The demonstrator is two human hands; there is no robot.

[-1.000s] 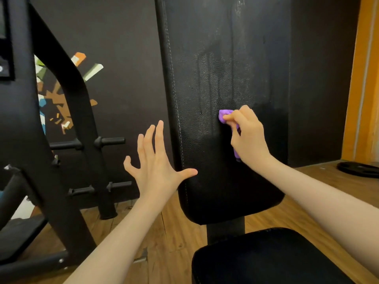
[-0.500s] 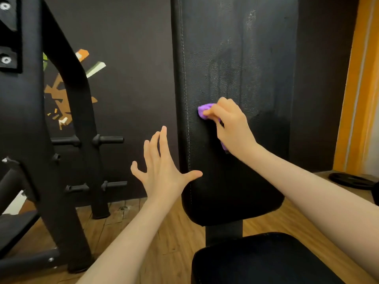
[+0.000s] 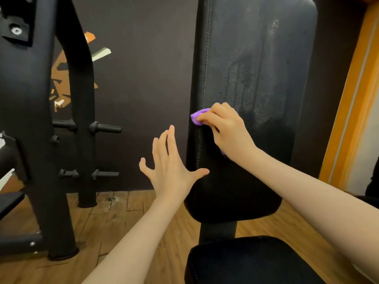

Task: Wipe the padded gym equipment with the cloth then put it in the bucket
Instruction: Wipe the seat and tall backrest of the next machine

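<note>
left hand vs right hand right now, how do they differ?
The left hand is spread open and holds nothing; the right hand is curled round the purple cloth. The left hand sits beside the back pad, lower down; the right hand presses the cloth on the pad's stitched left edge. Both are bare.

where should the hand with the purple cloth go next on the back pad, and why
Probably sweep the right hand and cloth rightward and up across the back pad: the cloth sits at the pad's left stitched edge, and pale streaks show above and to its right.
</note>
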